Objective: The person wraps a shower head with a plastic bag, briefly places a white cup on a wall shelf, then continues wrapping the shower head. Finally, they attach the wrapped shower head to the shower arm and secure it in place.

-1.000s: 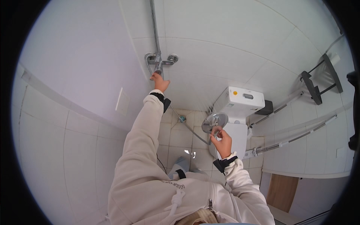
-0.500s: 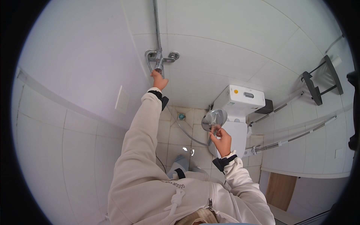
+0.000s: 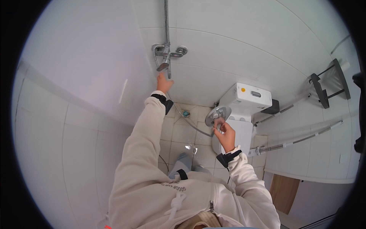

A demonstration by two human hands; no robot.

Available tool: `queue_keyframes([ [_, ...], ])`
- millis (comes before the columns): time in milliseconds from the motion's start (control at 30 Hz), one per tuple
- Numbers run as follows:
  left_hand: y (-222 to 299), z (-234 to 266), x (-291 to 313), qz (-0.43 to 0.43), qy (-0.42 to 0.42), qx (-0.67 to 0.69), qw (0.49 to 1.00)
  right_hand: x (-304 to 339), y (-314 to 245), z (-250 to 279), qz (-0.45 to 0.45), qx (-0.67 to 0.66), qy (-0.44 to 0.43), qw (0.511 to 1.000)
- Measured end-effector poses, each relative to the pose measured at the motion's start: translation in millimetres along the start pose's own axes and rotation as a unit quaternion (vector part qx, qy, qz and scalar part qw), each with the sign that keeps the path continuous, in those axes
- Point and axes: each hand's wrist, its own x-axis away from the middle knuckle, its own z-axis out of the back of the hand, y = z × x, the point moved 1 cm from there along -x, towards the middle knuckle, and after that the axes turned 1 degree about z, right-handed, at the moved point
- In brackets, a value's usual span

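Note:
A chrome shower mixer (image 3: 166, 53) is fixed to the far wall, with a riser pipe (image 3: 166, 23) running up from it. My left hand (image 3: 164, 83) is just below the mixer's lever (image 3: 162, 66), thumb apart from the fingers; its fingertips are blurred. Over the toilet's left side, my right hand (image 3: 226, 136) is closed on a round chrome shower head (image 3: 218, 113). A grey hose (image 3: 190, 124) loops from near the mixer toward the shower head; its end is partly hidden behind that hand.
On the right stands a white toilet (image 3: 241, 135) with its lid down and its cistern (image 3: 253, 95) against the wall. A floor drain (image 3: 185, 113) lies in the tiles ahead of my feet (image 3: 183, 162). A dark rack (image 3: 329, 84) and a metal rail (image 3: 301, 141) hang on the right wall.
My left hand has come off the mixer lever and sits just below it. The view has shifted slightly, and the right hand keeps hold of the shower head.

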Motion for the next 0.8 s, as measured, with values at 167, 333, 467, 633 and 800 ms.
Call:
queue_keyframes([
  [167,26.7,-8.2,52.8,-0.057,-0.144,0.106,0.982,-14.4,-9.6,-9.9,0.025,0.014,-0.008,1.0],
  [333,69.4,10.4,98.0,-0.073,-0.233,0.147,0.959,-29.3,-20.9,-8.6,0.083,-0.014,-0.025,0.996],
  [467,96.3,31.5,123.4,-0.097,-0.266,0.16,0.945,-43.2,-28.6,-8.1,0.127,-0.012,-0.036,0.991],
  [633,132.9,52.6,147.8,-0.177,-0.284,0.118,0.935,-56.4,-46.7,6.8,0.172,-0.036,-0.067,0.982],
  [800,176.1,78.9,170.4,-0.271,-0.308,0.035,0.911,-72.3,-71.4,35.9,0.188,-0.063,-0.148,0.969],
])
